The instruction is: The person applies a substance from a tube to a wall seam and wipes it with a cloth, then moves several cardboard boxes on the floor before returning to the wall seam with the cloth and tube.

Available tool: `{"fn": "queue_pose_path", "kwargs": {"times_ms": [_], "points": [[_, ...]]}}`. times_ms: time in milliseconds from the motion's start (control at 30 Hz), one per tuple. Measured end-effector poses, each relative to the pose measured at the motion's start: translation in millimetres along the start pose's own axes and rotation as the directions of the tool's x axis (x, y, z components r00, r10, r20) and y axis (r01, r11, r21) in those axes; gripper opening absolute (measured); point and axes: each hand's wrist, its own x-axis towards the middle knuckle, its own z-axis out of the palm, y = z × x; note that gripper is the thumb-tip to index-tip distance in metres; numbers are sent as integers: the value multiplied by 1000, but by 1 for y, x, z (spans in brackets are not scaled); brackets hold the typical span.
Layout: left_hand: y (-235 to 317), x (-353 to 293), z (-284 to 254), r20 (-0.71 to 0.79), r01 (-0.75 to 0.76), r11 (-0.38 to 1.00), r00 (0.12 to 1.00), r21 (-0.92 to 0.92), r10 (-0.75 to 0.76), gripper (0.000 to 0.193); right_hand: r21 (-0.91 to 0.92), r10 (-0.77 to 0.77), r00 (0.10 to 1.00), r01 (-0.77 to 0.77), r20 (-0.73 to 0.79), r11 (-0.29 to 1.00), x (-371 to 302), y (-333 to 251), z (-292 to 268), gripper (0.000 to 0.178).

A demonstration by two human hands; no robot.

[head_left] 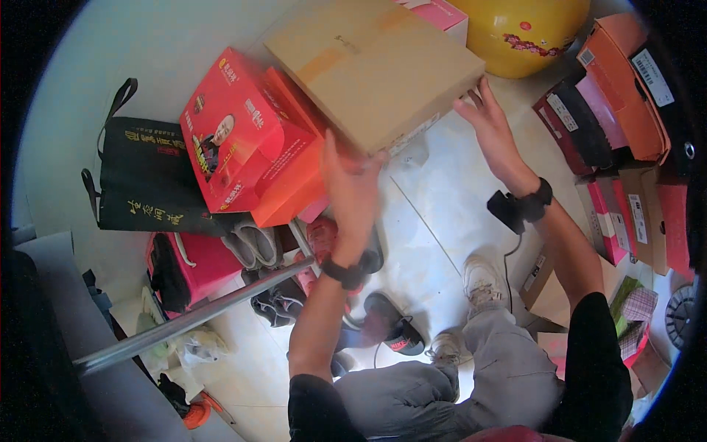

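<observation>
A large brown cardboard box (390,62) with a strip of tan tape lies at the top centre, lid upward. At its near left corner is my left hand (353,180), slightly blurred, with thumb and fingers against the box. My right hand (490,132) has its thumb and fingers on the near right corner. The box is held between the two hands, its underside hidden. Just left of it stand a red printed carton (243,132) and an orange-red box (291,184), close to my left wrist.
A dark green bag (151,173) hangs by the left wall. A metal rail (199,313) crosses at the lower left, near several shoes (276,295). A yellow rounded container (526,33) stands at the back. Shoe boxes (618,88) are stacked on the right.
</observation>
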Motion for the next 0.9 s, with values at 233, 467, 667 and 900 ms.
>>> {"fn": "queue_pose_path", "kwargs": {"times_ms": [233, 467, 667, 900], "points": [[-12, 58, 23, -105, -339, 895, 918, 289, 382, 56, -120, -117, 993, 119, 21, 986, 61, 38, 28, 88], [-38, 100, 37, -236, -339, 757, 810, 559, 536, 46, -444, -128, 987, 159, 99, 882, 95, 27, 46, 80], [-51, 59, 37, -112, -181, 974, 980, -137, 167, 33, -252, -103, 965, 165, 239, 954, 38, 33, -78, 39], [-18, -66, 97, 702, 222, 950, 712, -218, -6, 28, -264, 215, 890, -337, -402, 904, -178, -67, -250, 46]]}}
